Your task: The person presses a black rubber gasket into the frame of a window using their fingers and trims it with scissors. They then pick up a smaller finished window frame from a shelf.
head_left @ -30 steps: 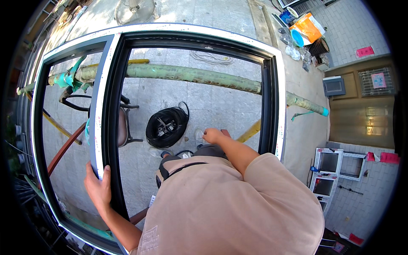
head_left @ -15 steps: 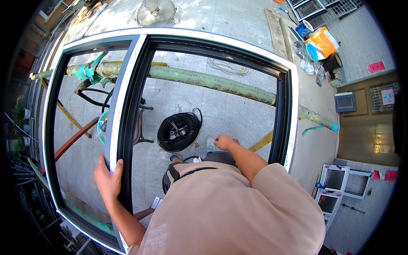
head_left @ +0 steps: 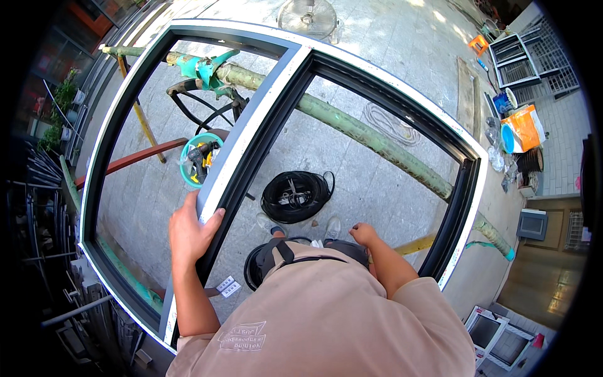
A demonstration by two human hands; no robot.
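Note:
My left hand (head_left: pixel 193 232) is wrapped round the middle bar of a large window frame (head_left: pixel 252 135), thumb on the dark side of the bar. White film-like edging and black inner channels show on the frame, which has two openings without glass. My right hand (head_left: pixel 364 235) is closed near my right thigh, inside the larger opening as seen from above. Whatever its fingers may hold is hidden. Below that opening, a coil of black strip (head_left: pixel 276 200) lies on the paving, just beyond my shoes.
A green pole (head_left: pixel 370 144) runs beneath the frame. Under the smaller opening stands a teal basin (head_left: pixel 186 164) with a power drill. A floor fan (head_left: pixel 308 20) stands at the far side; an orange-and-white bag (head_left: pixel 526 127) sits at right. Metal profiles are stacked at lower left.
My view has turned, so the frame appears more tilted and further right. The teal basin shows more fully. My left hand keeps its hold on the bar; my right hand stays closed.

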